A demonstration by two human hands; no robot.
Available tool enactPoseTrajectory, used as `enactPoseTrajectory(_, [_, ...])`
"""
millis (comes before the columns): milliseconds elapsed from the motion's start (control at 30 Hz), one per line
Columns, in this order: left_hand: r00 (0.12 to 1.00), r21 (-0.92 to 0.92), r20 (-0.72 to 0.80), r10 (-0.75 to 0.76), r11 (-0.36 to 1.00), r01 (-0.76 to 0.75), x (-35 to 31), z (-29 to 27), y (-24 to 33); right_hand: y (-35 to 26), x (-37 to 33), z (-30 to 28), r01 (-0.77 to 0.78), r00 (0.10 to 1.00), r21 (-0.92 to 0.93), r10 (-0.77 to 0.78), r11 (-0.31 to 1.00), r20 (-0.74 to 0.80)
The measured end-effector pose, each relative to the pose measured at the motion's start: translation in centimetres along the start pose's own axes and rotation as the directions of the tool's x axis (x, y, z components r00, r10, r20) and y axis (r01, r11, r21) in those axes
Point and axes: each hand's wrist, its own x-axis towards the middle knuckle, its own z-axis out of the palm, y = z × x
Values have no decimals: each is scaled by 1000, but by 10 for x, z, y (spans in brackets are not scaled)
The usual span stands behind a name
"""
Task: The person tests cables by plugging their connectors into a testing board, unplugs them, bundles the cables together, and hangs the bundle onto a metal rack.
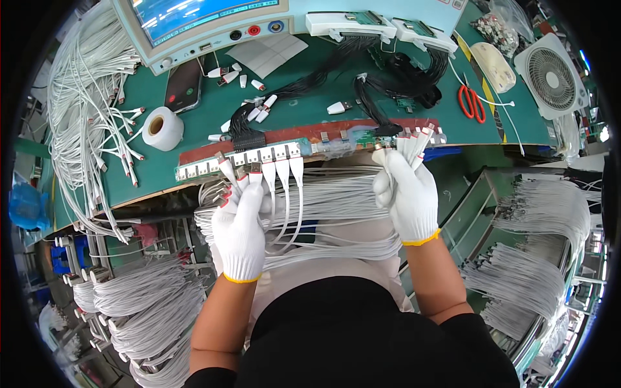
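Note:
My left hand (239,226), in a white knit glove, is closed round several white USB cables, their plugs (228,169) poking up past the fingers. Just beyond it runs a long test board (194,169) with a row of ports. White cable plugs (283,169) sit in the ports beside this hand. My right hand (413,204), gloved too, grips a bunch of USB cable ends (414,143) at the board's right end, where a green circuit piece (369,138) lies. A thick bundle of white cables (336,194) stretches across my lap between both hands; the fingers partly hide what they hold.
A tester with a blue screen (207,19) stands at the back. On the green table are a tape roll (162,129), a phone (184,85), red scissors (471,103), black wiring (323,71) and a fan (553,74). Cable bundles hang on racks (149,310) at both sides.

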Motion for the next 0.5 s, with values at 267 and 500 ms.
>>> enactPoseTrajectory(267, [999,-104,-31,-13,995,10,6,16,7,-3,3,-10,-73,997,15,73,997,-3])
enactPoseTrajectory(500, [996,-48,-87,-11,999,7,4,5,-6,0,-6,-12,4,988,-92,10,996,151])
